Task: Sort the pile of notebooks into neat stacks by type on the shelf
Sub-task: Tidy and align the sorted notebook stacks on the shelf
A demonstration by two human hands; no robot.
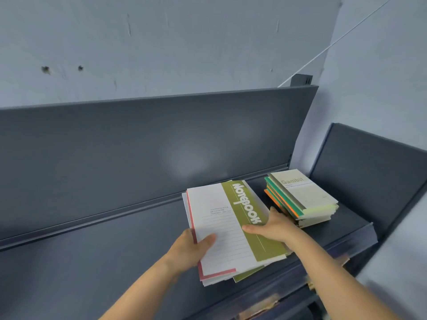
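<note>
A person's two bare hands square up a stack of large notebooks (231, 229) on a dark grey metal shelf (104, 255), seen from a head-worn camera looking down. The top book has a white ruled cover with an olive-green band lettered "Notebook"; a red-edged cover and another olive one jut out beneath it, so the stack is not yet flush.

The left hand (193, 249) grips the stack's near-left edge, thumb laid flat on the white cover and the other fingers hidden under or behind the books. The right hand (271, 228) lies open on the green band, fingers held together and pressed flat, thumb pointing up towards the back panel; it does not pinch anything.

The stack's long axis runs from the shelf's front lip towards the back panel, slanted a little to the right at the near end, and it sits directly between the two hands. Just beside it on the right, apart from it, stands a second, smaller stack of "Gambit" notebooks (302, 197) with beige covers and green and orange spines, itself somewhat staggered. The right hand is the nearer of the two to that smaller stack, its wrist passing close by the Gambit books' near corner.

Sorting by type appears well advanced, with two kinds separated; the likely remaining work is pushing the protruding lower covers in from the left and front edges, which the left hand is best placed to do.
</note>
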